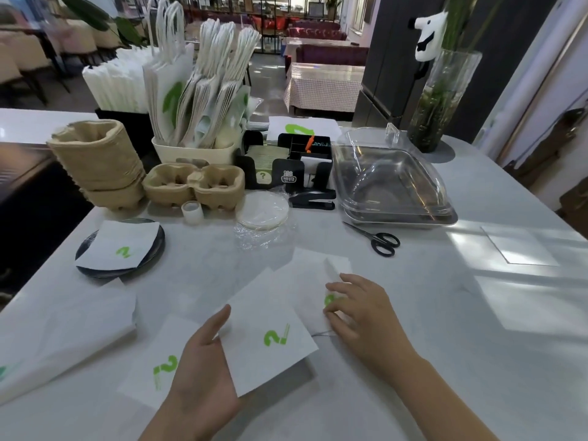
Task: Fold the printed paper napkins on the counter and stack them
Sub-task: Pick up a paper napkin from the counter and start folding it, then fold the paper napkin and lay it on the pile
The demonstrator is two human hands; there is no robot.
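Here left hand (203,370) flat, fingers spread under napkin (270,332); right hand (359,310) fingers pinching second napkin (315,281).

The left hand (199,370) covers the near corner of the middle napkin (267,332) and part of the napkin under it (159,361). The right hand's fingers (334,313) hide most of a third napkin's green print (329,300). A large sheet (60,332) runs off the left edge
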